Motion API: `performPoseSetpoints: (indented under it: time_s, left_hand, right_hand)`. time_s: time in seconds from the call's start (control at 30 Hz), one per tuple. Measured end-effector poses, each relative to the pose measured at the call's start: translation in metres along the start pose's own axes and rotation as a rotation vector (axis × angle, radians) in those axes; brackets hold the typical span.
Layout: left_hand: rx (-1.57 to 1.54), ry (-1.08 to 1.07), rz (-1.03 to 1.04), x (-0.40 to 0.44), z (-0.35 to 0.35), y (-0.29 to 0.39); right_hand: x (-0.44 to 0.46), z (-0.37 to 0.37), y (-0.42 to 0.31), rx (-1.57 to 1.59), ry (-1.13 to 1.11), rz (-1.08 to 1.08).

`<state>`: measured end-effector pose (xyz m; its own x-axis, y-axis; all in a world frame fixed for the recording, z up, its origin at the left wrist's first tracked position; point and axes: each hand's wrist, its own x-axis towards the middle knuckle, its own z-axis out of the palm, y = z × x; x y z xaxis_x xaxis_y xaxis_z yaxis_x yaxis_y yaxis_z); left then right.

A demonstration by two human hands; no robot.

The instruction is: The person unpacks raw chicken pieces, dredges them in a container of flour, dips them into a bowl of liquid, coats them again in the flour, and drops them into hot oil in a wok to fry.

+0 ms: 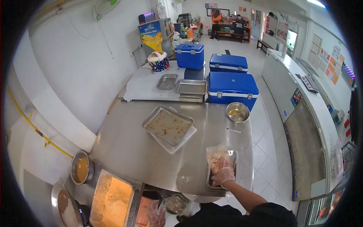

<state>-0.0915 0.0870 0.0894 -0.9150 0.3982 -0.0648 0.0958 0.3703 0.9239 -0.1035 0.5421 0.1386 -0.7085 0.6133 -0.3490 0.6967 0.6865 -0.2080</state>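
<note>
My right hand (224, 176), in a clear plastic glove, reaches into a small metal tray (209, 181) at the near right corner of the steel table. Its fingers curl round pale pink raw meat (215, 165), and the hand itself covers part of it. A clear plastic bag (213, 151) lies at the far end of this tray, against the meat. My left hand is out of sight.
A stained metal tray (168, 125) rests on a white board (172, 148). Beyond my hand are a pen (234, 130) and a metal bowl (238, 112). Orange-lit powder (115, 196) fills a pan at lower left. Blue coolers (232, 83) stand past the table.
</note>
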Motion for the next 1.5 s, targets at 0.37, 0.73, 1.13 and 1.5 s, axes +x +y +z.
performPoseSetpoints:
  time_s: [0.37, 0.73, 1.13, 1.5]
  left_hand:
    - [-0.011, -0.54, -0.376, 0.186, 0.204, 0.073]
    - [-0.242, -0.436, -0.295, 0.197, 0.184, 0.002]
    - [-0.249, -0.179, -0.38, 0.111, 0.063, -0.02]
    - [-0.086, 0.343, -0.595, -0.058, -0.031, -0.06]
  right_hand:
    - [0.01, -0.002, 0.039, 0.264, 0.436, -0.252]
    - [0.035, 0.056, 0.032, 0.411, 0.459, -0.244]
    - [0.088, 0.136, -0.191, -0.212, -0.157, -0.722]
    - [-0.013, 0.137, -0.266, -0.789, -0.272, -1.647]
